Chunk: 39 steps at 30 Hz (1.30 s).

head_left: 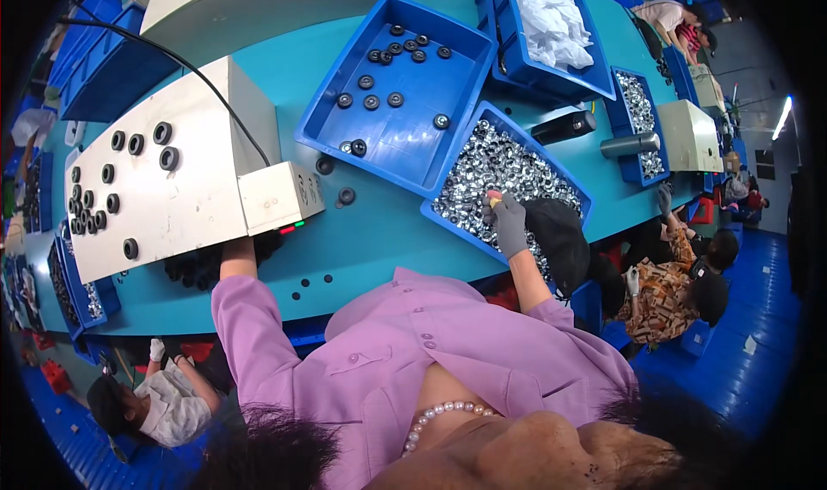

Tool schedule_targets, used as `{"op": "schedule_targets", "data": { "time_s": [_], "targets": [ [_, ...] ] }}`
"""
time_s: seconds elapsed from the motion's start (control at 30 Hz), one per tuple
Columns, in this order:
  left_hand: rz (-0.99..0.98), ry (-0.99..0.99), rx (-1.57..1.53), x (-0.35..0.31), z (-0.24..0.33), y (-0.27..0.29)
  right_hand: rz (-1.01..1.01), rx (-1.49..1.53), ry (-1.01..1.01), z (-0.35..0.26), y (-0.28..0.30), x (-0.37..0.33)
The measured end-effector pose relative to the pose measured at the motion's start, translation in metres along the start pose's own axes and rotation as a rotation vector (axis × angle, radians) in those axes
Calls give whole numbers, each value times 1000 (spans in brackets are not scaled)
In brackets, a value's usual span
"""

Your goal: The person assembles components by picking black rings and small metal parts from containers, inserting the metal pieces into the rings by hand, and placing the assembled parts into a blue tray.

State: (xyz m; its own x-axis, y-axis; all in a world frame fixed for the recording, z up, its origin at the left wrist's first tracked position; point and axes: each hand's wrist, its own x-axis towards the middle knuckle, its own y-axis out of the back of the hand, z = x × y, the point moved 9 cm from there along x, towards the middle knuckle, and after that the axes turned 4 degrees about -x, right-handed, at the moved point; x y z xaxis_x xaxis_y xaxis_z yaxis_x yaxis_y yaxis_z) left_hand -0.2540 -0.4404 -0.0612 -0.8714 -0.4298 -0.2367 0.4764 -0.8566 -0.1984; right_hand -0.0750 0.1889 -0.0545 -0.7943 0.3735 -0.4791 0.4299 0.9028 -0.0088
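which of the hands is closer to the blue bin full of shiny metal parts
Right. The gloved right hand is over the blue bin; the left hand is hidden by the cream box, well left of the bin.

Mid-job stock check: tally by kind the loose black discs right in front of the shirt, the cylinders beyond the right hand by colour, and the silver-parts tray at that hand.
Small black discs: 3
Black cylinder: 1
Silver cylinder: 1
Silver-parts tray at the right hand: 1
Total: 6
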Motion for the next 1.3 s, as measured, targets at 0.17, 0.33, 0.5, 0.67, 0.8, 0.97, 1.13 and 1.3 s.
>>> {"op": "schedule_targets", "data": {
  "time_s": [0.17,0.33,0.5,0.67,0.8,0.97,1.13,1.3],
  "targets": [
    [81,111,-270,-16,-7,-6,-12,13,17,3,1,1],
    [160,204,-517,-44,-14,-22,-15,49,21,2,0,0],
    [260,245,-792,-82,-44,20,38,156,-89,5,6,2],
    [-36,610,-1410,-177,-54,-27,13,550,-218,11,4,10],
    [-111,661,-1211,-246,-73,-53,-150,429,-25,-12,-6,15],
    [-85,918,-960,-310,-82,-137,161,-767,646,-88,31,61],
    [-212,985,-823,-328,-78,-184,-14,-1095,686,-79,-1,71],
    [-336,1023,-858,-341,-71,-223,-82,-1063,759,-76,-6,61]
  ]
}}
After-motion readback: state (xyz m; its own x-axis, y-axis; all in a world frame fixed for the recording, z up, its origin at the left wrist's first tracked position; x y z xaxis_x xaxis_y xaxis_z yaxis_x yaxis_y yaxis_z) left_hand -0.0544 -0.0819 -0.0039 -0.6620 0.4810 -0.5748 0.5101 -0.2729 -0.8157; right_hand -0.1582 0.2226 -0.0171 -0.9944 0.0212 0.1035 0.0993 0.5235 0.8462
